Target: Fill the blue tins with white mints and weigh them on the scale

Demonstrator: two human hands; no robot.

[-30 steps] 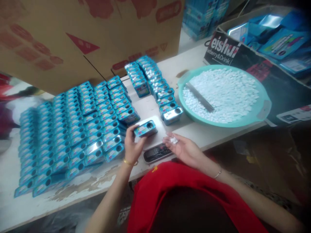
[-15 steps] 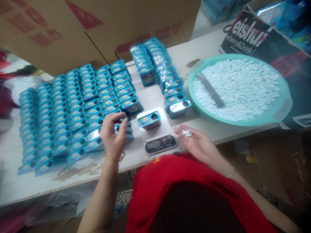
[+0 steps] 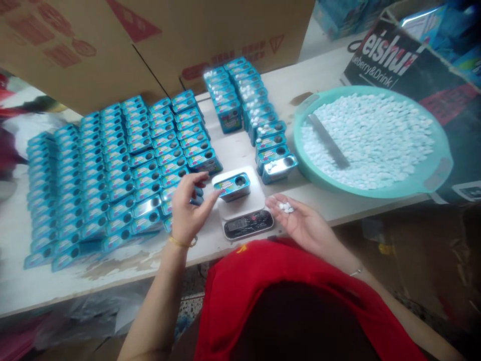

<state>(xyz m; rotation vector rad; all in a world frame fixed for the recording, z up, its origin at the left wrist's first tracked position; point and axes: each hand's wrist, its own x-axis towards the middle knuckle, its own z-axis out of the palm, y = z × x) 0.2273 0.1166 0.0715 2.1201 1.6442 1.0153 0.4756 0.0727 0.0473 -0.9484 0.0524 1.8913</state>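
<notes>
A blue tin (image 3: 232,189) with a round hole in its top stands on a small white digital scale (image 3: 256,198). My left hand (image 3: 188,208) is at the left side of this tin, thumb and fingers apart, with nothing between them. The thumb tip comes close to the tin; whether it touches I cannot tell. Palm up at the right of the scale, my right hand (image 3: 308,225) cups several small white tablets (image 3: 286,207) near its fingers. The scale's dark display (image 3: 248,224) faces me, its reading too blurred to make out.
Many similar tins (image 3: 116,175) stand in rows at left. Shorter rows (image 3: 229,118), some topped with tablets, stand behind the scale. A turquoise basin (image 3: 438,175) of tablets, with a flat grey strip (image 3: 328,141) lying in it, is at right. A cardboard box (image 3: 169,35) borders the back.
My left hand has moved right, from over the tin rows toward the tin on the scale. My right hand, with the tablets, has shifted slightly left.
</notes>
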